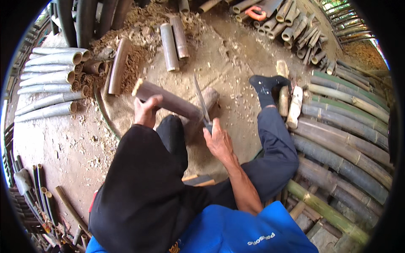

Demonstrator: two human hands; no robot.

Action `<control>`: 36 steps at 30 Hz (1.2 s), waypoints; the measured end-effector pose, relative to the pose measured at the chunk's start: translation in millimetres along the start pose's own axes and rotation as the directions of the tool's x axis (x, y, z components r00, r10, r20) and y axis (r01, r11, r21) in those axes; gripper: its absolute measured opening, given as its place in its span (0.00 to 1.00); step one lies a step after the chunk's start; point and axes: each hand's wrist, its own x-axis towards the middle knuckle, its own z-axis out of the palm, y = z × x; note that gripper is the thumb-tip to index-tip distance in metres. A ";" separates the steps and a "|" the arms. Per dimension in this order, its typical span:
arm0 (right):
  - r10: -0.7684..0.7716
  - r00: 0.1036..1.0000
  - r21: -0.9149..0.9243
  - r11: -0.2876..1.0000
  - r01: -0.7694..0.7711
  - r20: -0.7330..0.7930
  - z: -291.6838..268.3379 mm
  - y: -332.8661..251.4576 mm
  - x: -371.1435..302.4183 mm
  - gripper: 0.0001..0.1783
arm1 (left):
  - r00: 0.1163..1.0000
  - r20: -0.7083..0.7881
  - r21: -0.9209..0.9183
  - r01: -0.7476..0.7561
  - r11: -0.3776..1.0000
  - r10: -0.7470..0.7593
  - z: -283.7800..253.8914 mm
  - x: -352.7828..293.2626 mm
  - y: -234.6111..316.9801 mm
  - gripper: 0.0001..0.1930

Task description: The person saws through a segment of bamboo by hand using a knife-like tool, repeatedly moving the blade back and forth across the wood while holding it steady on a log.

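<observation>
My left hand (146, 110) is closed around the left part of a thick brown bamboo section (171, 100), which slants down to the right above my foot. In my right hand (220, 142) is a long-bladed knife (200, 93), gripped by its dark handle with the blade pointing up and away. The blade crosses close to the right end of the bamboo section; whether they touch, I cannot tell. Under that end lies a short, thick log-like piece (210, 99). Pale cut material shows at the section's left end.
Two cut bamboo sections (169, 47) lie ahead, with another section (120, 66) farther left. Pale bamboo lengths (49, 87) are stacked at the left. An orange-handled saw (255, 13) rests on the far-right pile. Long bamboo poles (341, 141) line the right side. Shavings litter the floor.
</observation>
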 end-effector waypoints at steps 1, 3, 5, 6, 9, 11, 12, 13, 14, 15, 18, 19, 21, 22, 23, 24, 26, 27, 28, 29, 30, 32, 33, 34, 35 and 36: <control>0.002 1.000 0.028 1.000 -0.002 0.009 -7.9 -15.4 -5.8 0.15 | 0.999 -0.039 -0.058 0.011 0.998 -0.013 -2.2 -5.0 -0.1 0.31; -0.121 0.985 0.141 0.980 0.138 -0.123 -21.9 -35.4 -10.9 0.17 | 0.993 -0.119 -0.064 -0.005 0.998 -0.003 -7.6 1.1 -5.2 0.26; -0.225 0.936 0.193 0.940 0.282 -0.271 -38.1 -48.7 -21.9 0.19 | 0.981 -0.184 -0.001 -0.064 0.998 0.062 3.7 -1.1 -7.1 0.23; -0.205 0.940 0.205 0.942 0.265 -0.272 -27.6 -40.0 -22.2 0.18 | 0.979 -0.196 0.028 -0.045 0.999 0.050 4.1 -5.4 -8.2 0.23; 0.074 0.996 -0.026 0.997 -0.073 0.055 15.7 9.8 -4.0 0.18 | 0.990 -0.120 0.050 -0.071 0.996 0.077 6.8 -3.1 -12.6 0.24; 0.200 0.973 -0.135 0.973 -0.185 0.114 19.9 29.6 1.9 0.19 | 0.990 -0.091 0.058 -0.107 0.993 0.112 0.9 -0.8 -16.6 0.24; 0.185 0.972 -0.118 0.979 -0.169 0.144 16.5 27.4 4.1 0.20 | 0.987 -0.083 0.066 -0.131 0.989 0.137 -5.0 3.0 -15.7 0.24; 0.132 0.983 -0.059 0.990 -0.125 0.124 7.9 14.6 -6.1 0.20 | 0.989 -0.034 0.084 -0.141 0.986 0.144 -11.7 0.7 -11.8 0.23; 0.083 0.991 -0.002 0.997 -0.083 0.107 -8.5 -10.9 -16.5 0.20 | 0.993 -0.074 0.091 -0.084 0.992 0.091 -18.3 -2.3 -13.2 0.23; 0.009 0.999 0.057 0.998 -0.011 0.046 -24.7 -31.0 -11.6 0.20 | 0.995 -0.056 0.068 -0.073 0.995 0.077 -19.2 1.2 -11.4 0.23; -0.221 0.937 0.208 0.937 0.281 -0.270 -34.0 -42.7 -22.2 0.19 | 0.993 -0.104 0.095 -0.043 0.995 0.053 -14.7 -2.1 -15.3 0.24; -0.257 0.871 0.231 0.897 0.376 -0.420 -21.5 -30.5 -20.9 0.17 | 0.991 -0.122 0.107 -0.047 0.993 0.060 -4.5 0.4 -15.7 0.24; -0.042 0.989 0.099 0.993 0.056 -0.139 18.2 12.0 -8.1 0.18 | 0.989 -0.126 0.116 -0.064 0.991 0.078 4.4 -3.2 -14.3 0.24; 0.161 0.985 -0.096 0.983 -0.155 0.063 27.2 19.3 7.4 0.19 | 0.987 -0.123 0.119 -0.089 0.989 0.103 8.1 1.6 -9.4 0.24; 0.127 0.989 -0.089 0.989 -0.121 0.069 21.3 37.0 6.5 0.20 | 0.987 -0.115 0.121 -0.101 0.988 0.115 8.3 1.8 -11.6 0.24; 0.079 0.994 -0.039 0.996 -0.076 0.069 15.1 20.4 11.3 0.20 | 0.982 -0.135 0.137 -0.116 0.984 0.135 -3.7 0.0 -19.0 0.25; 0.044 0.996 0.043 0.998 -0.048 0.083 -7.1 -3.0 -4.3 0.20 | 0.986 -0.136 0.228 -0.061 0.972 0.094 -17.4 6.1 -17.0 0.28; -0.014 1.000 0.124 0.992 0.011 0.024 -17.2 -18.8 -9.1 0.20 | 0.995 -0.043 0.121 -0.084 0.989 0.090 -16.6 1.3 -13.0 0.27; -0.082 0.996 0.182 0.979 0.089 -0.046 -29.5 -33.5 -10.2 0.21 | 0.993 0.054 0.009 -0.108 0.994 0.107 -14.6 1.1 -8.6 0.27; -0.131 0.985 0.236 0.959 0.154 -0.112 -39.2 -44.5 -16.7 0.21 | 0.991 0.081 -0.003 -0.104 0.995 0.104 -12.5 -1.2 -8.3 0.26; -0.175 0.968 0.285 0.933 0.222 -0.180 -41.8 -49.4 -21.6 0.21 | 0.989 0.107 -0.014 -0.100 0.995 0.101 -10.6 -3.5 -8.6 0.26; -0.152 0.974 0.190 0.965 0.183 -0.168 -24.8 -30.7 -16.7 0.20 | 0.984 0.146 -0.037 -0.097 0.995 0.101 0.3 -0.9 -5.5 0.25; -0.041 0.999 0.077 0.996 0.043 -0.031 -4.1 -9.8 -9.8 0.20 | 0.985 0.143 -0.036 -0.088 0.996 0.092 0.4 -2.6 -2.7 0.26; 0.085 0.993 -0.057 0.995 -0.080 0.087 13.8 10.0 -3.2 0.19 | 0.986 0.143 -0.040 -0.083 0.996 0.088 2.3 -2.3 -0.5 0.26; 0.189 0.979 -0.118 0.977 -0.179 0.075 19.2 34.2 -2.1 0.19 | 0.982 0.164 -0.039 -0.086 0.996 0.092 6.8 -0.4 -3.4 0.27; 0.113 0.989 -0.061 0.992 -0.108 0.091 16.5 25.4 10.7 0.20 | 0.974 0.189 -0.051 -0.118 0.992 0.125 -3.1 0.7 4.0 0.28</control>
